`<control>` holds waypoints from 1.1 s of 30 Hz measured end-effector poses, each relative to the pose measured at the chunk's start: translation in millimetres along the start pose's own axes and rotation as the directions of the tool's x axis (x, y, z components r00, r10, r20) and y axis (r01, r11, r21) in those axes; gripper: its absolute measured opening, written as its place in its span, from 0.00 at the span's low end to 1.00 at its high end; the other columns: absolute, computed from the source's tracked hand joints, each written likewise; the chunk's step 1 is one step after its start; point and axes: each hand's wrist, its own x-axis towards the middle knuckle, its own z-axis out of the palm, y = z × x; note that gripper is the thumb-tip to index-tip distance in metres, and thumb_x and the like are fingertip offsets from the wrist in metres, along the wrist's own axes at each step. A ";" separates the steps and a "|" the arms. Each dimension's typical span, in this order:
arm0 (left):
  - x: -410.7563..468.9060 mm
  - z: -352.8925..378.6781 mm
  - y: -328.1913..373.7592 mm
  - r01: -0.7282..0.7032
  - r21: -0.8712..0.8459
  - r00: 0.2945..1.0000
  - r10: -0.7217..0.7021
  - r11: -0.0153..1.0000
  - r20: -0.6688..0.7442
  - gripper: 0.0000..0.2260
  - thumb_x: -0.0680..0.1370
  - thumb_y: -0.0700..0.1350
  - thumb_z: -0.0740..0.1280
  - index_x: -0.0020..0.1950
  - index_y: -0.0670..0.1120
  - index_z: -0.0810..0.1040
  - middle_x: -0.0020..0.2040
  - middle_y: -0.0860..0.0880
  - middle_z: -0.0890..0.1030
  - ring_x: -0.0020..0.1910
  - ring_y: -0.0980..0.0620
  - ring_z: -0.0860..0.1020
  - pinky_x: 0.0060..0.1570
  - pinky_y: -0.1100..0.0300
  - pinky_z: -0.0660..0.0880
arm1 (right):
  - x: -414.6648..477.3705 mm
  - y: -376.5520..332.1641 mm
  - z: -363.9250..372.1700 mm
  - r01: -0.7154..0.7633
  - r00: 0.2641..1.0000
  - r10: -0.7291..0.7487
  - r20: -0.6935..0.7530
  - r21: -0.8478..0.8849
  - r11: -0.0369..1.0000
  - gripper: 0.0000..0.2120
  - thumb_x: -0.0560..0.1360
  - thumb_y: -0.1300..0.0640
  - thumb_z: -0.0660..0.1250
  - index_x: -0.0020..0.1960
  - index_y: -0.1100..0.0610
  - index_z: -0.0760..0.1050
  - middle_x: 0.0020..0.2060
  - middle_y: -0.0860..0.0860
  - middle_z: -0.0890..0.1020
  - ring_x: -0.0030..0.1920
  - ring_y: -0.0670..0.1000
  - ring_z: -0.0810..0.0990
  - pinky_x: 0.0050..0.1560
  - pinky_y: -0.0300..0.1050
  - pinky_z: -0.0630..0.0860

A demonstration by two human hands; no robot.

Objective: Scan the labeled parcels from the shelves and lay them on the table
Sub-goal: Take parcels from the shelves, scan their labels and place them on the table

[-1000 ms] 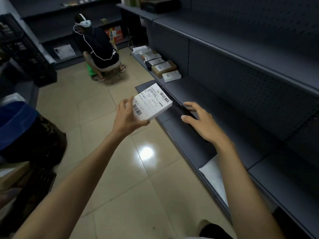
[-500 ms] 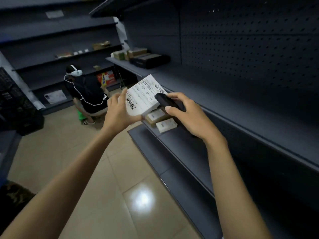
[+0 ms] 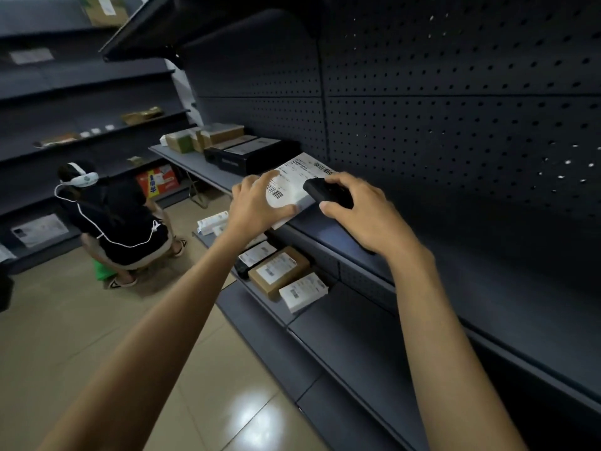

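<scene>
Left grip: you have it clenched on the near-left end of the parcel, thumb along the near edge, fingers over the label's left side.
Flat white labelled parcel: held in the air just above the front lip of the dark grey metal shelf, label face up toward you. Its long axis runs from your left grip away and to the right.
Light patch: a pale round glow sits on the label beside the lower barcode.
Black handheld scanner: over the parcel's right end, nose pointing left across the label.
Right grip: wrapped over the scanner's body from above.
Key relation: the barcode lies left of the scanner's nose, between your two grips. The parcel is wholly in your left grip and the right does not carry it.
Step, as I judge it: the scan itself.
Worktop: out of view, so you will carry the parcel there left-handed.
</scene>
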 end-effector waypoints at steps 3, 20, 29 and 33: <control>48.5 21.9 -22.9 -0.029 0.034 0.998 0.027 0.999 0.051 0.36 0.69 0.68 0.71 0.74 0.56 0.67 0.72 0.43 0.68 0.71 0.39 0.62 0.67 0.47 0.63 | 39.0 4.1 23.9 -0.046 0.999 0.046 -0.011 -0.045 0.998 0.24 0.79 0.47 0.66 0.74 0.45 0.67 0.70 0.49 0.73 0.65 0.55 0.75 0.62 0.55 0.74; 225.8 84.3 -121.5 -0.379 0.080 0.924 0.373 0.922 0.082 0.31 0.79 0.62 0.57 0.71 0.38 0.66 0.69 0.39 0.70 0.68 0.38 0.68 0.63 0.46 0.65 | 206.3 -18.3 152.3 -0.406 0.903 0.353 -0.247 -0.214 0.889 0.25 0.80 0.46 0.65 0.75 0.45 0.66 0.69 0.52 0.73 0.64 0.59 0.75 0.58 0.53 0.75; 236.8 91.4 -91.5 -0.542 -0.067 0.810 0.542 0.838 0.225 0.27 0.79 0.57 0.65 0.74 0.47 0.65 0.72 0.39 0.66 0.70 0.35 0.65 0.66 0.42 0.65 | 161.7 -27.8 138.0 -0.548 0.808 0.426 -0.407 -0.251 0.798 0.26 0.79 0.46 0.65 0.76 0.45 0.65 0.70 0.51 0.73 0.66 0.58 0.74 0.60 0.54 0.74; 194.5 84.4 -38.4 -0.668 -0.130 0.703 0.679 0.733 0.211 0.25 0.79 0.55 0.65 0.73 0.48 0.66 0.70 0.41 0.67 0.69 0.37 0.66 0.64 0.42 0.67 | 103.0 -37.6 107.8 -0.608 0.742 0.431 -0.514 -0.242 0.756 0.25 0.79 0.46 0.65 0.75 0.45 0.66 0.69 0.51 0.73 0.65 0.58 0.74 0.58 0.55 0.74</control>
